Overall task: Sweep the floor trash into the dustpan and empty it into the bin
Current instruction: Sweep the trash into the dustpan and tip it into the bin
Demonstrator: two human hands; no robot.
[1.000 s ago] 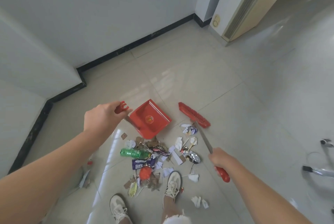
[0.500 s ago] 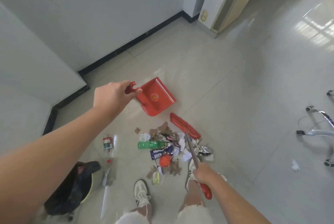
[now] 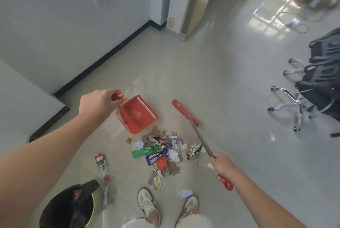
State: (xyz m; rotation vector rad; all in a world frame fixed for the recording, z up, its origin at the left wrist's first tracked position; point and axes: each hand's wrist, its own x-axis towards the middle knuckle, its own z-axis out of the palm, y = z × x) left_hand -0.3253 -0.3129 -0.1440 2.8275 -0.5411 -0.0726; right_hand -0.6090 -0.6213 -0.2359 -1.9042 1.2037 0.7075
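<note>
A: Currently, what is the left hand (image 3: 95, 103) doing?

B: It is gripping the red top of the dustpan's upright handle, fingers curled around it. The red dustpan (image 3: 137, 114) is sitting on the floor (image 3: 230, 99) just beyond the trash pile, its open mouth facing away from the pile toward the far right.

A: And the right hand (image 3: 221, 165)?

B: It is clenching the broom (image 3: 198, 132) low on the metal shaft, just above the red grip end. The red broom head is resting on, or hovering just over, the floor to the right of the dustpan, apart from it; contact cannot be told.

A: Where is the trash lying?

B: The trash pile (image 3: 161, 152) is lying between the dustpan and the person's shoes: a green bottle (image 3: 146, 151), wrappers, cardboard scraps, crumpled paper, an orange piece. A clear bottle (image 3: 101, 163) with a red cap is lying apart to the pile's left. One white scrap is sitting by the right shoe, another farther right near the office chair (image 3: 316, 88).

A: The bin?

B: The bin (image 3: 73, 207), lined with a black bag, is standing at the lower left, beside the left shoe.
</note>
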